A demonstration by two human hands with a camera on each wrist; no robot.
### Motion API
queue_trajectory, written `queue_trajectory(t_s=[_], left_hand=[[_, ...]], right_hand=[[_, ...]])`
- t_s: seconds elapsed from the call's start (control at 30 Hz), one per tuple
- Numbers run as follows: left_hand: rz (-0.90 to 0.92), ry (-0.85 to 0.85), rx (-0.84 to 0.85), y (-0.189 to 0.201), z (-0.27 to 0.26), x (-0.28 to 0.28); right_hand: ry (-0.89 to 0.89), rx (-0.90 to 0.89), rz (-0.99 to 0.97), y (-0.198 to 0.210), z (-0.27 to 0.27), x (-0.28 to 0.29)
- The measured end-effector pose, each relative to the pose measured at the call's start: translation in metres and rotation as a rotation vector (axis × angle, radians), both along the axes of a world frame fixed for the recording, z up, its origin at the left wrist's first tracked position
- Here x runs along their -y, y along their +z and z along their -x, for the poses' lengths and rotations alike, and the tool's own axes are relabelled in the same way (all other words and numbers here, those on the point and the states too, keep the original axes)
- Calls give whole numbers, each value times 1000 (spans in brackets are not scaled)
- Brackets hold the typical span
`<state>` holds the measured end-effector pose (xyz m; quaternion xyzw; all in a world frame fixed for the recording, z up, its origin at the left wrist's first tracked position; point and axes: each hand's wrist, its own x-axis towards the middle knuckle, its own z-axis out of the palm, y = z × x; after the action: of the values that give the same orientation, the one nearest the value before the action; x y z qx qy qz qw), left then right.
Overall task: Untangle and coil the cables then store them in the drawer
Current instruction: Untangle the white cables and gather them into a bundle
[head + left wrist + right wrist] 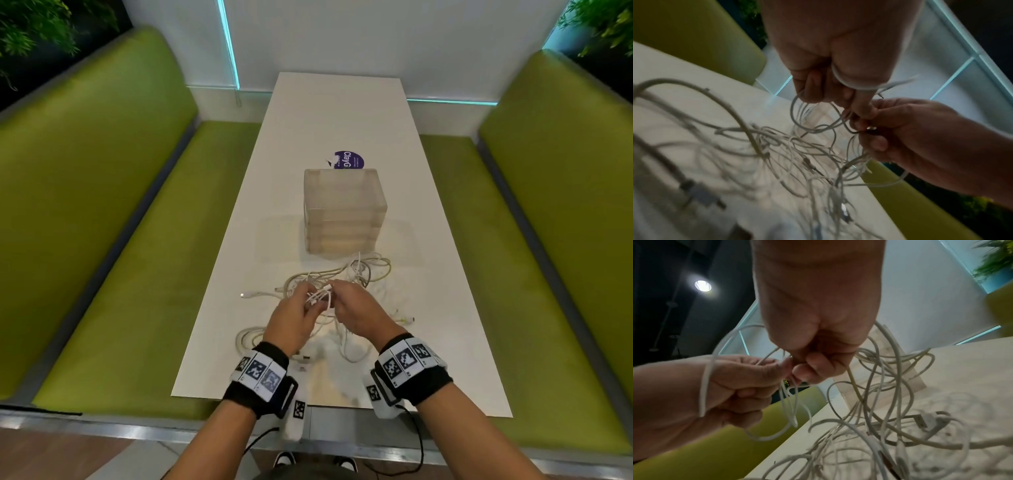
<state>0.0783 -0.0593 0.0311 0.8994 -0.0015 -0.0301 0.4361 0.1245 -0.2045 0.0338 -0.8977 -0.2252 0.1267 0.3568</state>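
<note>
Drawer unit: a translucent stack of drawers (344, 212) stands on the white table (445, 308) just beyond both hands; all drawers look pushed in, and through the frosted walls I cannot tell what they hold.
Cables: a tangle of thin white cables (359, 274), looped over one another, with small plugs at several ends; one plug end (244, 294) sticks out past the left hand's outer side, another (409, 320) past the right hand's.
Cables' place: most of the tangle lies on the table under and just ahead of the hands, between them and the drawer unit; some loops hang from the fingers down to the tabletop.
Left hand: the left hand (294, 318) has its fingers curled round a bunch of strands, one cable looped over its thumb side.
Right hand: the right hand (359, 313) pinches a strand with thumb and fingertips, touching the left hand's fingertips.
Surroundings: green benches (113, 274) flank the table.
</note>
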Motion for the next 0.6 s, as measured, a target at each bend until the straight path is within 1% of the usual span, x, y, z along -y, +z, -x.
queue_trajectory(t_s=[0.07,0.1,0.13,0.17,0.23,0.33,0.4,0.47,0.53,0.6], left_hand=[[-306,-71,37,-1,-6,0],[-376,-100,63,1,-8,-1],[-383,-124,94,2,-9,-3],[-344,-146,134,5,-9,-5],[-197,-153,221,13,-7,-9],[27,-51,303,27,-6,-22],[56,-4,322,32,-4,-34],[64,29,323,32,0,-42],[127,84,300,24,1,-44],[170,126,246,12,-1,-42]], right_hand=[[-9,16,25,-3,1,2],[-31,22,20,-3,1,3],[-61,30,13,-2,1,3],[-96,43,12,-2,-1,4],[-139,86,27,-3,-6,6],[-206,89,32,-12,-18,17],[-250,78,-9,-17,-26,25],[-229,112,2,-20,-30,29],[-221,138,6,-21,-32,28],[-213,147,-44,-21,-31,24]])
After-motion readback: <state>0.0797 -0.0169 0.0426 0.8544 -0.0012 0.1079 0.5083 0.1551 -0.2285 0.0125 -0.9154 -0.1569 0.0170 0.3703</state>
